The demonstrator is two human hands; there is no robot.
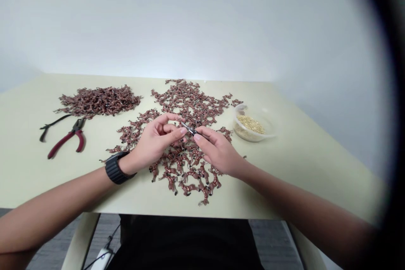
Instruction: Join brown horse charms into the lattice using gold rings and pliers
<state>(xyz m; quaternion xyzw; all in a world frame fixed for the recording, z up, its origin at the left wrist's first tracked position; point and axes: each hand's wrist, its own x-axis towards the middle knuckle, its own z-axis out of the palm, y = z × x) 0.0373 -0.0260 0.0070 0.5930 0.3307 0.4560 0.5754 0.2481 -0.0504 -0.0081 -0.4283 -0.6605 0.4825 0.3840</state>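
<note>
Above a spread of small brown animal figurines (pixel 190 175), my two hands meet. My right hand (pixel 218 149) is closed around a slim dark tool with a metal tip (pixel 190 129), which points up and left toward my left fingers. It may be tweezers or a small pair of pliers. Thumb and index finger of my left hand (pixel 160 137) curl together at the tool's tip. Whatever they pinch is too small to make out. The figurines under and around both hands lie loose on the table, partly hidden by the hands.
A denser heap of the figurines (pixel 99 100) lies at the back left. Nearer stand red-handled pliers (pixel 71 137) and a black strip-like object (pixel 50 125). To the right, a clear plastic tub (pixel 270 130) holds tiny gold pieces (pixel 251 124). The pale table (pixel 142 200) meets a white wall.
</note>
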